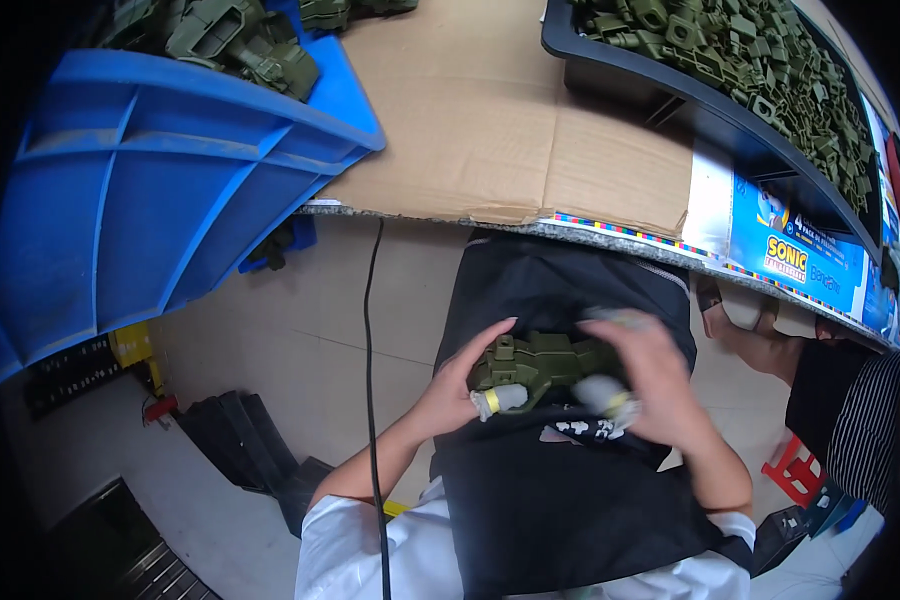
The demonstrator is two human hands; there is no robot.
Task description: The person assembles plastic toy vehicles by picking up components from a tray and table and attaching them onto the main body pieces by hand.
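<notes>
Green plastic part (540,362) between both curled hands (560,385)

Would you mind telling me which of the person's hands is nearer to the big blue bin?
Left. The left hand grips the green plastic part on the side toward the blue bin; the right hand holds its far end.

Olive-green plastic part (540,362); blue bin (160,190); brown cardboard sheet (500,120); black apron (560,480); black tray (690,95) of olive-green pieces (760,60); white sleeves (370,555).

A factory assembly bench: cardboard-covered worktop (490,110), blue bin (150,190) and black tray (670,80) of olive plastic parts (750,60).
</notes>
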